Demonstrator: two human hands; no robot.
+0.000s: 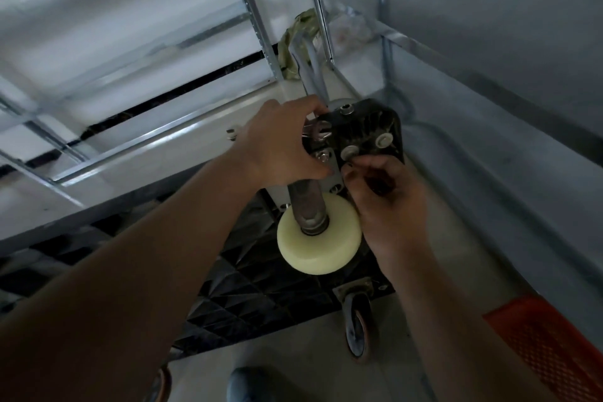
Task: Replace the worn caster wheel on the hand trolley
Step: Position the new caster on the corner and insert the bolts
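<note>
— At the black corner [365, 130] of the upturned trolley [261, 287], what are the hands doing?
— Left hand [280, 143] has its grip curled round a metal tool [315, 134] against the corner's edge. Right hand [385, 192] pinches at a round washer [350, 151] with its fingertips.
— And the wheel?
— A cream wheel [318, 238] sits just below both hands on a grey stem [305, 202]. Nearer, a dark caster [357, 323] stands on the black ribbed underside.

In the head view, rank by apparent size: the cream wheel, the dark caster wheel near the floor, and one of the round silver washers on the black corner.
1. Cream plastic wheel, largest.
2. Dark rubber caster wheel.
3. Round silver washer, smallest.
The cream wheel sits nearer the camera, so its real lead is unsure.
</note>
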